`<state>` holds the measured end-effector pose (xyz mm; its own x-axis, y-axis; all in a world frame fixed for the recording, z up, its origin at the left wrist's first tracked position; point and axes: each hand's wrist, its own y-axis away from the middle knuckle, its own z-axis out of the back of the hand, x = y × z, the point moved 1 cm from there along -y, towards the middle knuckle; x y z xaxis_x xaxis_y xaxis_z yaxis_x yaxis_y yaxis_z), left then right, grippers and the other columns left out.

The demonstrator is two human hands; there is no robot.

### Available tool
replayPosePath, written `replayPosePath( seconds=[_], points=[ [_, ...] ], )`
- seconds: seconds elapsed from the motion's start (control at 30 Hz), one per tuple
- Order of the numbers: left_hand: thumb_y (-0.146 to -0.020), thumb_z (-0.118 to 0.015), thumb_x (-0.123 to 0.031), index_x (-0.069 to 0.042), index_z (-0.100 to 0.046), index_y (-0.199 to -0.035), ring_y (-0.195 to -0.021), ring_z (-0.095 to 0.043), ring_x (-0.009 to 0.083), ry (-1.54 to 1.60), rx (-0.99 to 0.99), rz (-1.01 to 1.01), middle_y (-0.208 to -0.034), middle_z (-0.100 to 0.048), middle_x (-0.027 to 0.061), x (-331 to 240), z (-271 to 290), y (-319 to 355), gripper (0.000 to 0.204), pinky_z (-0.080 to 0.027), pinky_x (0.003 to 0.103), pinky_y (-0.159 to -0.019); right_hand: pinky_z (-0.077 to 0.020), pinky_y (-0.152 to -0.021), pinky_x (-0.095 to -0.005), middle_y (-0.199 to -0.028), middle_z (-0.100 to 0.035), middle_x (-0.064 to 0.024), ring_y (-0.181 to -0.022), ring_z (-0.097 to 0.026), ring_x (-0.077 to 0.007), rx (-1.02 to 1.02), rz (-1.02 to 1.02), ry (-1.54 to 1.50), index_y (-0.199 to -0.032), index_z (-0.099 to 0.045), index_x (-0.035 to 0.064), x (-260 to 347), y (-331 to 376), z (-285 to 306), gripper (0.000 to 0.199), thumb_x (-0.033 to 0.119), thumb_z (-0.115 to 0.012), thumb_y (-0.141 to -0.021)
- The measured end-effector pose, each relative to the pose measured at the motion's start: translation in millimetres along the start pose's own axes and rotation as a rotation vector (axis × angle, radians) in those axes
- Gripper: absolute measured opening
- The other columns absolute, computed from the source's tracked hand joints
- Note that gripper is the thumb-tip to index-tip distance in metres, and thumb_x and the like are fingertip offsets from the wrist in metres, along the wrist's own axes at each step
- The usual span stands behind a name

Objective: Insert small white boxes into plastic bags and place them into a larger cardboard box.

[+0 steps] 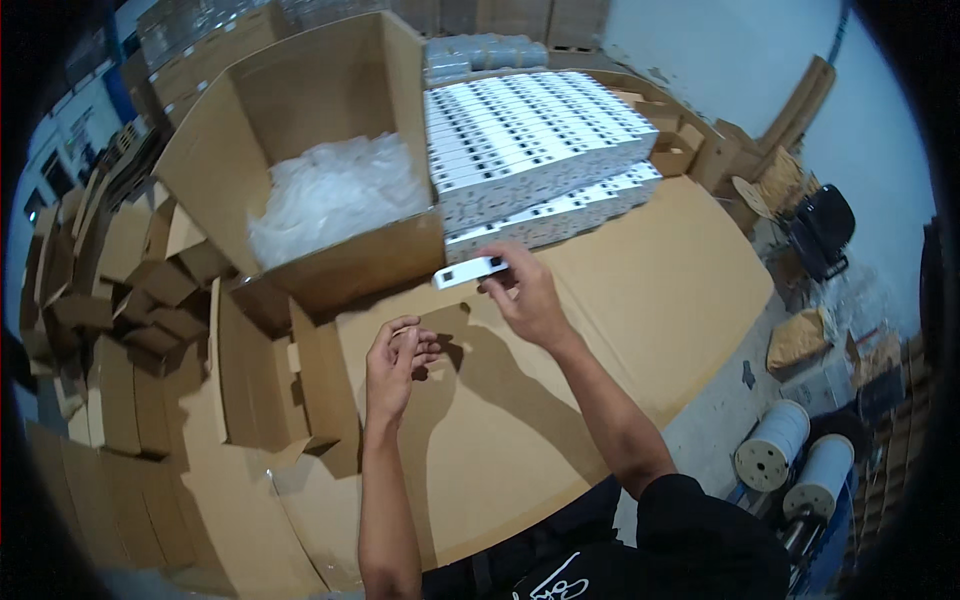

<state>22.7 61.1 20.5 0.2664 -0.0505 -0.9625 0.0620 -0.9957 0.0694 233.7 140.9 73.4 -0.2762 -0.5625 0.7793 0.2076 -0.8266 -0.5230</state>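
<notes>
My right hand (527, 293) grips a small flat white carton (468, 271) by one end, holding it just in front of a stack of like white cartons (530, 150). My left hand (395, 365) hovers lower and to the left over the brown cardboard sheet (620, 300) on the work surface. Its fingers are curled loosely with nothing visible in them. To the left of the held carton stands a large open cardboard box (330, 150) with crumpled clear plastic (335, 195) inside.
Folded brown cardboard blanks (130, 300) are heaped along the left. More flat cardboard (260, 370) lies beside my left hand. Two white spools (790, 455) and a black bag (822, 228) sit on the floor at the right. Cardboard scraps (690, 140) lie behind the stack.
</notes>
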Motion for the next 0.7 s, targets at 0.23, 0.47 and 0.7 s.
replayPosePath(
  seconds=[0.23,0.47,0.7],
  points=[
    [-0.105,-0.055,-0.039,0.0,-0.056,-0.124,-0.087,-0.068,0.0188,0.441,-0.136,0.189,-0.102,-0.068,0.0104,-2.3,27.1,9.3,0.043,-0.058,0.03,-0.075,-0.0577,-0.086,-0.0364,-0.117,-0.062,-0.0165,-0.107,-0.066,-0.0316,0.121,-0.015,-0.145,-0.113,-0.062,-0.0008,14.2,28.4,-74.2,0.035,-0.011,-0.062,-0.08],
    [-0.099,-0.066,-0.014,0.005,-0.059,-0.127,-0.096,-0.067,0.0154,-0.064,-0.184,0.014,-0.11,-0.069,0.0119,8.4,36.4,-6.4,0.035,-0.054,0.029,-0.085,-0.0527,-0.087,-0.028,-0.11,-0.064,-0.0117,-0.105,-0.064,-0.0175,0.138,-0.195,-0.508,-0.112,-0.058,-0.0008,-28.9,43.4,-94.8,0.025,-0.008,-0.06,-0.089],
    [-0.092,-0.069,0.001,0.007,-0.058,-0.126,-0.111,-0.064,0.0196,-0.368,-0.208,-0.178,-0.121,-0.067,0.0135,13.7,47.5,-17.6,0.036,-0.05,0.033,-0.099,-0.0519,-0.078,-0.0298,-0.094,-0.063,-0.0094,-0.089,-0.064,-0.0133,0.079,-0.256,-0.307,-0.11,-0.047,0.0005,-42.3,39.5,-92.4,0.025,-0.003,-0.065,-0.092]
  ],
)
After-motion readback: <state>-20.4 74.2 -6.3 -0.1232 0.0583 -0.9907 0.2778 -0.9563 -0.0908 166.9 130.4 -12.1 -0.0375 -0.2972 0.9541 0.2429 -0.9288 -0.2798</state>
